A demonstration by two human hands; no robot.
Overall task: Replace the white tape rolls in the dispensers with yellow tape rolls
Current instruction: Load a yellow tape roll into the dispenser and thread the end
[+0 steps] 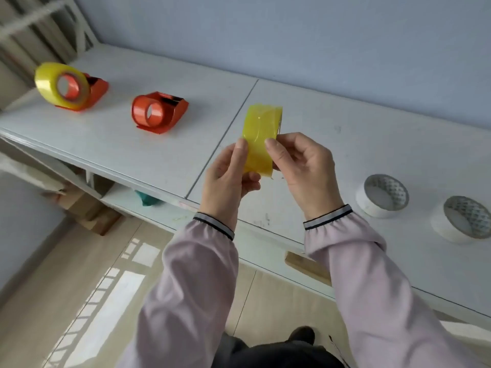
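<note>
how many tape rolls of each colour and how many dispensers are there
yellow tape rolls: 2 (one on the far dispenser, one held in both hands)
white tape rolls: 2
orange dispensers: 2
total: 6

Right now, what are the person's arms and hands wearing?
Both arms wear loose pale lilac-pink sleeves with gathered cuffs striped grey and dark navy. The left hand and right hand are bare: no gloves, rings or watch visible.
</note>
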